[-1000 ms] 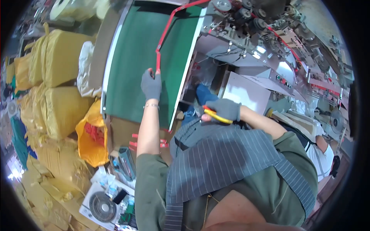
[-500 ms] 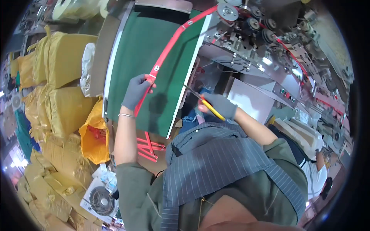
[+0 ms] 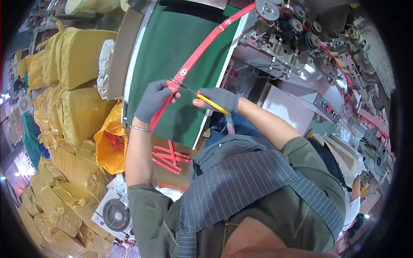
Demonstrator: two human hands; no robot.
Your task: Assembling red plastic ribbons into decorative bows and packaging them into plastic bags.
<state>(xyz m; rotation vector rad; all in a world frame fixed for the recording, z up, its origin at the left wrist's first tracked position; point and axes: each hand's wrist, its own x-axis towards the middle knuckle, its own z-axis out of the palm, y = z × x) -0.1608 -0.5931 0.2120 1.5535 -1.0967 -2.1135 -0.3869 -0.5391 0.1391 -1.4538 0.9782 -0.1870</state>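
Observation:
A red ribbon [image 3: 202, 45] with round white marks runs down from the rollers of a machine to my gloved left hand [image 3: 154, 101]. That hand pinches it between thumb and fingers, and its loose end hangs below toward my wrist. In my gloved right hand [image 3: 218, 100] is a pair of scissors [image 3: 211, 103] with yellow-and-red handles. Their blades reach the ribbon just above my left fingertips; whether they are closed on it I cannot tell. Beneath both hands lies a green conveyor belt [image 3: 161, 47].
Metal rollers [image 3: 267, 10] of the machine stand at upper right. Several cut red strips [image 3: 172, 157] lie below the belt's near end. Stacked yellow sacks [image 3: 84, 56], an open orange bag [image 3: 109, 148] and a fan [image 3: 115, 215] fill the left. Another person's arm [image 3: 355, 189] shows at right.
My right hand has moved left and up, bringing the scissors from beside the belt to the ribbon. My left hand still grips the ribbon. The view has shifted slightly.

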